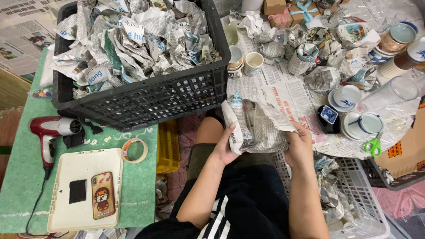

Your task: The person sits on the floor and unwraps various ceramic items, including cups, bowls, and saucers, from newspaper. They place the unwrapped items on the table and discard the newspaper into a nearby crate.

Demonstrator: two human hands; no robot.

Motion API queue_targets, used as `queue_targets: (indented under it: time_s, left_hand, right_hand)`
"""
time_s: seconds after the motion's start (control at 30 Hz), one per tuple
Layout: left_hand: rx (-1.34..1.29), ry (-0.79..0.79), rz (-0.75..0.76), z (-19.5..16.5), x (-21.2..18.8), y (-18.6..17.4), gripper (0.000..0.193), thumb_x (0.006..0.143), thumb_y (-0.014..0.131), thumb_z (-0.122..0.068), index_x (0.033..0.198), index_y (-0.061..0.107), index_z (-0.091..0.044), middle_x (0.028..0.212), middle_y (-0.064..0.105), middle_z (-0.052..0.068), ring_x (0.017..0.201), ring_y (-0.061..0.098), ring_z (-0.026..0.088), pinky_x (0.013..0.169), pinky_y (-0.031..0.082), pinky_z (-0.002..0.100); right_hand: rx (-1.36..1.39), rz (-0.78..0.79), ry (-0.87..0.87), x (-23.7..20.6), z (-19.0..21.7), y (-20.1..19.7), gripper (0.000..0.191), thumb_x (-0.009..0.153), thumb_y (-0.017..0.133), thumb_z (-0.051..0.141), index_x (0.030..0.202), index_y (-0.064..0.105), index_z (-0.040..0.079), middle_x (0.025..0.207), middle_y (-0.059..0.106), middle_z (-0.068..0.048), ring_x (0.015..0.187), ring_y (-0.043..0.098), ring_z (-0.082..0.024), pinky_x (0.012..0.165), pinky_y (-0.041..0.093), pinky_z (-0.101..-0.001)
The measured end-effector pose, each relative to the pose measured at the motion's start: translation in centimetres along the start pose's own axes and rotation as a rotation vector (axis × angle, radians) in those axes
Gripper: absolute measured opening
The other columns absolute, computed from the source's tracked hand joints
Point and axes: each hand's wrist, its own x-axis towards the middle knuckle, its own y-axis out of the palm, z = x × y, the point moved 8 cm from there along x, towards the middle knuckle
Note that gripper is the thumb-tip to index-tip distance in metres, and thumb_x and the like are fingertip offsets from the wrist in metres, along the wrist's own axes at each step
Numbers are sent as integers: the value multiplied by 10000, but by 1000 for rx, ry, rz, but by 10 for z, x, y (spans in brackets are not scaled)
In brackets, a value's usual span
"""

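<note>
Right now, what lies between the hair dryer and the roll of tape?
In the head view, only bare green table between hair dryer and tape roll, with black cloth by the dryer's nozzle.

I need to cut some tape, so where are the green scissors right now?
The green scissors lie at the right of the head view, on the newspaper-covered table edge just below a white saucer, beyond the person's right hand.

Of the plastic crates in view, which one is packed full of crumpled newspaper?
The black crate on the green table, upper left. The yellow one looks empty, and the white one by the right hand holds only scraps.
</note>
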Motion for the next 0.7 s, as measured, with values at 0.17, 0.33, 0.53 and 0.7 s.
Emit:
queue_targets:
  time_s: [0.17,0.33,0.53,0.7]
  left_hand:
    - [73,48,14,-10,-1,7,589,976,747,-393,1410,519,-65,1198,681,93,1079,681,236,962,557,424]
    - [113,49,-54,-12,6,-12,566,955,702,-428,1367,546,-73,1184,686,92,1051,705,235,942,591,443]
    - [21,35,-94,-13,7,-22,625,961,666,-515,1372,540,-61,1180,678,116,1051,686,270,920,590,485]
    - [-4,17,-131,-16,5,-24,682,922,610,-553,1386,544,-57,1244,690,135,1120,688,290,950,588,485]
  right_hand:
    - [-85,-18,-53,1,12,-10,246,1016,574,13,1222,695,-45,1185,724,-82,1092,652,-129,964,494,-264]
    - [-125,-66,-84,5,25,-28,190,1044,604,55,1182,709,-21,1124,717,-48,1041,636,-106,918,488,-258]
    - [-119,-102,-85,2,46,-30,156,1040,627,92,1142,721,20,1086,729,-28,988,652,-98,864,503,-262]
    - [-90,-111,-71,-3,64,-18,140,1066,649,125,1128,725,26,1075,736,-39,948,673,-115,829,533,-286]
